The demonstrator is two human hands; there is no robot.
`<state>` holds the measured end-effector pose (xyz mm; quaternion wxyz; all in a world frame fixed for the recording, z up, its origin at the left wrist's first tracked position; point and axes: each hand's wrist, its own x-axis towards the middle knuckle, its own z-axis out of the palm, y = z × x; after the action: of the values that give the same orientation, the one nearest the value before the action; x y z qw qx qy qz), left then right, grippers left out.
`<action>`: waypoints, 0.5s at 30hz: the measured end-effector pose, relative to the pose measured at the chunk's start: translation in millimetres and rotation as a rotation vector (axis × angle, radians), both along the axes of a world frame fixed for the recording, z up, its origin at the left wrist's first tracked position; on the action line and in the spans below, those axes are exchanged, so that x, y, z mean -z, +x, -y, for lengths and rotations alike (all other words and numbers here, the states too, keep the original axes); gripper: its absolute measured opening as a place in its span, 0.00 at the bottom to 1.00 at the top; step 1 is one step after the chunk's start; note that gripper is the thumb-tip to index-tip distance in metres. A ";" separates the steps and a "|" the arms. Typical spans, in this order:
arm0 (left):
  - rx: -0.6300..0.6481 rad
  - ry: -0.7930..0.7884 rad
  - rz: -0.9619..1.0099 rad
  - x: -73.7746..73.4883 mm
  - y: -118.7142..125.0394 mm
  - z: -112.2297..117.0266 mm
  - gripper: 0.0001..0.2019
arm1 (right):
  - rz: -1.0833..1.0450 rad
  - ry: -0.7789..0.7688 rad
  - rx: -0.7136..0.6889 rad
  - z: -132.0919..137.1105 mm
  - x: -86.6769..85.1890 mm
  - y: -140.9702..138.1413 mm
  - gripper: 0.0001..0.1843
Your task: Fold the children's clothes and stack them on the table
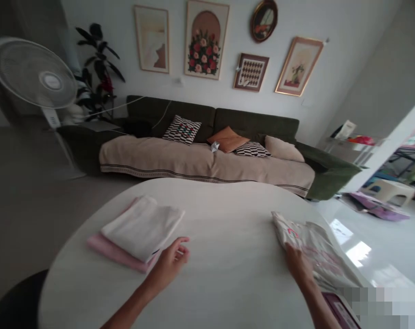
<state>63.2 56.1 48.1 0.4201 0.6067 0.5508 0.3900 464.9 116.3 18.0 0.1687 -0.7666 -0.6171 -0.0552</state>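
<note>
On the right side of the white table (228, 265) lies a crumpled cream shirt (326, 256) with pink and red print. My right hand (298, 262) is closed on its left edge; the fingertips are partly hidden. Over the table at left centre, my left hand (175, 257) has loosely bent fingers, apart, with nothing in them. Just beyond it sits a folded white garment (144, 226) on top of a folded pink one (116, 253).
A dark red flat item (339, 310) lies at the lower right, partly covered by a pixelated patch. Behind the table stands a green sofa (255, 121) with cushions. A white fan (51, 82) is at the left, and a stool (391, 191) stands on the right.
</note>
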 end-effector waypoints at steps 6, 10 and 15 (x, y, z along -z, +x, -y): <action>-0.296 0.225 -0.346 -9.4 -101.2 11.0 0.20 | 0.110 -0.193 -0.093 2.9 -2.4 -59.0 0.25; -0.233 0.287 -0.632 6.6 -109.4 10.7 0.18 | 0.128 -0.111 -0.070 22.2 -4.1 -120.9 0.24; -0.195 0.248 -0.829 12.8 -101.9 10.2 0.17 | -0.329 -0.001 -0.347 78.4 -4.4 -223.2 0.22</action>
<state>-38.7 45.9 35.2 0.0489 0.7029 0.6762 0.2149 241.7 37.8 22.4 0.2734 -0.6480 -0.7037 0.1005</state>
